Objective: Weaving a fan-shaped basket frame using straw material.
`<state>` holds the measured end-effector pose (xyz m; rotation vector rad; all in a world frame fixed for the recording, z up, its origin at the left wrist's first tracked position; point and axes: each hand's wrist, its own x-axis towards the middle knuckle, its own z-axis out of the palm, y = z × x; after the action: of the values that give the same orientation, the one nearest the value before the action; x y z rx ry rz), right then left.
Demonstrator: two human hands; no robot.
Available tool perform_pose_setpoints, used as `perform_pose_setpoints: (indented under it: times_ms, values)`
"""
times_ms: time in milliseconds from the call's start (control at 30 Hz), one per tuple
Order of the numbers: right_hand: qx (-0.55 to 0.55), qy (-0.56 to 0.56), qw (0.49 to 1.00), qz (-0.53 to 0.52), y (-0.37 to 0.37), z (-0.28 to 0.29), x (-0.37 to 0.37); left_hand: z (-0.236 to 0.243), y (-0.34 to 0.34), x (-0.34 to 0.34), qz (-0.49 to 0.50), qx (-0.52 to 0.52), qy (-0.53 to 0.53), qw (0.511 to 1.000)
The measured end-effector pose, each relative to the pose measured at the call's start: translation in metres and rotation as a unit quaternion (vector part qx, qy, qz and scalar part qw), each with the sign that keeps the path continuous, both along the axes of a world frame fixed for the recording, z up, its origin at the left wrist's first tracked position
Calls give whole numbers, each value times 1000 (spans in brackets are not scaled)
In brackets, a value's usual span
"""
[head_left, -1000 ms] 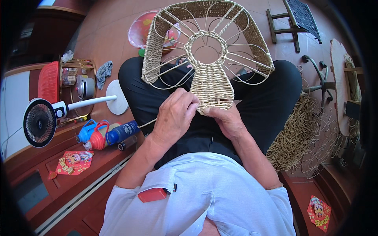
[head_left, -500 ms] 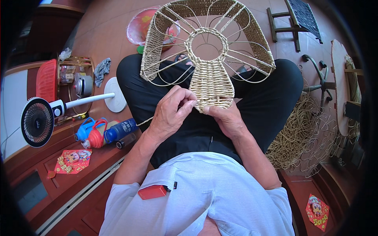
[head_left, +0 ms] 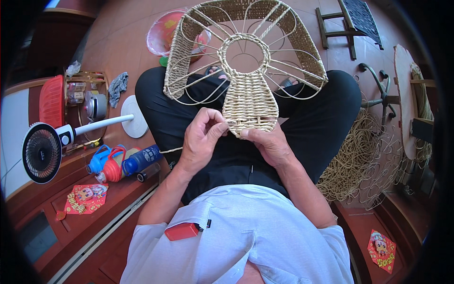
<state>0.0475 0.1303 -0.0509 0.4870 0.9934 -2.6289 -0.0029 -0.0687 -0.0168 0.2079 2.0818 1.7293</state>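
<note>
A woven straw-rope basket (head_left: pixel 249 102) rests over my lap, its solid woven tail toward me, with a braided ring, bare wire petals and a curved side wall beyond. My right hand (head_left: pixel 270 144) grips the tail's near edge, thumb on top and fingers hidden underneath. At the tail's left corner my left hand (head_left: pixel 204 137) pinches with thumb and forefinger; what lies between the fingertips is mostly hidden. A strand of straw rope (head_left: pixel 171 151) sticks out to the left from behind that hand.
Loose straw rope (head_left: pixel 352 163) lies heaped on the floor at right, near a wheeled chair base (head_left: pixel 385 99). To the left stand a white fan (head_left: pixel 42 152), several bottles (head_left: pixel 142 158) and a red-pink bucket (head_left: pixel 165 33). A folding stool (head_left: pixel 352 28) is at the far right.
The basket has shifted slightly left in the view. My left hand has turned a little, its fingers still pinched at the tail's corner. My right hand keeps its grip.
</note>
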Motion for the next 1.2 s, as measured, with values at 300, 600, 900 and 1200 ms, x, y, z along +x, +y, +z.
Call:
perform_pose_setpoints:
  times_ms: [300, 600, 900, 1200]
  values:
    - [-2, -25, 1000, 1, 0, 0, -1, 0, 12, 4, -68, -118, 334, 933]
    - [-8, -25, 1000, 11, -1, -3, 1, 33, -154, -48, 313, 156, -16, 937]
    - [-33, -18, 998, 49, 0, -6, 2, -3, -345, -50, 584, -146, -10, 798]
    - [-27, -9, 998, 59, 1, -11, 2, 21, -64, 7, -3, -384, 429, 817]
